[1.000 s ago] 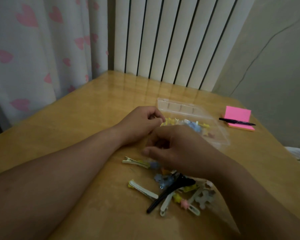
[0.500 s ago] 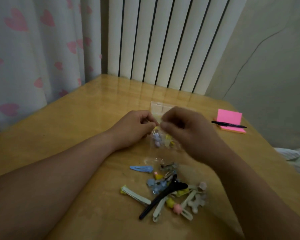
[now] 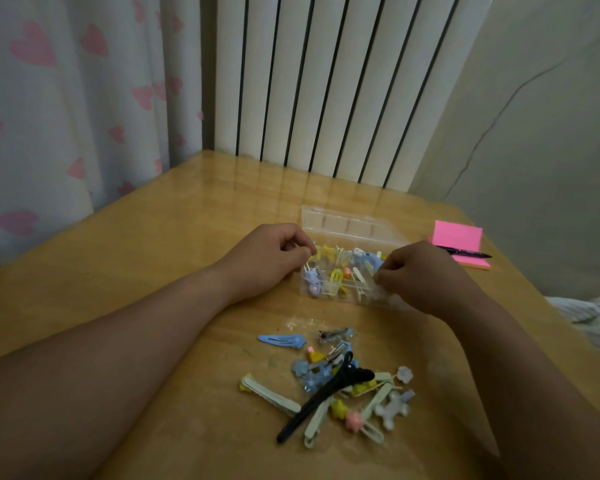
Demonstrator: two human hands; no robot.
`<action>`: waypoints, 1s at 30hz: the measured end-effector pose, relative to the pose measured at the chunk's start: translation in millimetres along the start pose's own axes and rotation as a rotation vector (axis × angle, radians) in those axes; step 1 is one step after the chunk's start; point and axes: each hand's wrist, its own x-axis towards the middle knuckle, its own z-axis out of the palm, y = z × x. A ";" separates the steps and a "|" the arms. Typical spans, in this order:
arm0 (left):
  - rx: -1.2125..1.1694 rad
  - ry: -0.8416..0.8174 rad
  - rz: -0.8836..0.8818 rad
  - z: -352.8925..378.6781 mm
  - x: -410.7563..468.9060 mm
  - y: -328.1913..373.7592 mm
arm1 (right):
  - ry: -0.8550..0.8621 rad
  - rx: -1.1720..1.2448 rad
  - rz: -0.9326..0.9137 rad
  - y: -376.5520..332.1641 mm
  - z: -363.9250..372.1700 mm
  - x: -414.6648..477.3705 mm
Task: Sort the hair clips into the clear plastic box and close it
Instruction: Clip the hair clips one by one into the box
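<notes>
Hands are spread apart now; half a second ago they met over the box and the right one covered it. The left hand (image 3: pixel 267 263) sits at the left end of the clear plastic box (image 3: pixel 326 296), fingers curled, thumb and forefinger pinching its left rim. The right hand (image 3: pixel 426 277) is at the right end with its fingers curled and the tips against the clear wall. That spot is blurred, so I cannot tell whether it pinches the box, pinches a clip or only touches. The box stands on the table (image 3: pixel 153 271) between the two hands with its lid (image 3: pixel 347 225) open and lying back behind it. The sorted hair clips (image 3: pixel 336 278) inside, yellow, blue and white, are uncovered now, but their shapes and the dividers are hard to make out. The loose hair clips (image 3: pixel 340 386) lie in a pile nearer the person, in the same arrangement as before. The blue snap clip (image 3: pixel 282 341) lies just left of the pile, and the long black clip (image 3: pixel 321 400) lies across it, hiding parts of the clips under it. The view is a little higher than before. A pink sticky-note pad (image 3: pixel 458 235) with a pen (image 3: pixel 465 252) on it lies to the right of the box. The right wrist hides the box's near right corner, and both forearms are cut off by the frame's lower edge.
</notes>
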 end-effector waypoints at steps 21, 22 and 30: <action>0.014 0.000 -0.001 -0.8 -1.3 2.3 | 0.191 0.186 -0.262 -27.2 2.1 -20.3; 0.015 0.002 0.001 -0.9 -1.4 2.7 | 0.149 0.207 -0.306 -33.1 2.0 -24.8; 0.001 -0.001 -0.005 -1.1 -4.2 6.7 | -0.329 0.236 -0.524 -74.6 6.6 -54.3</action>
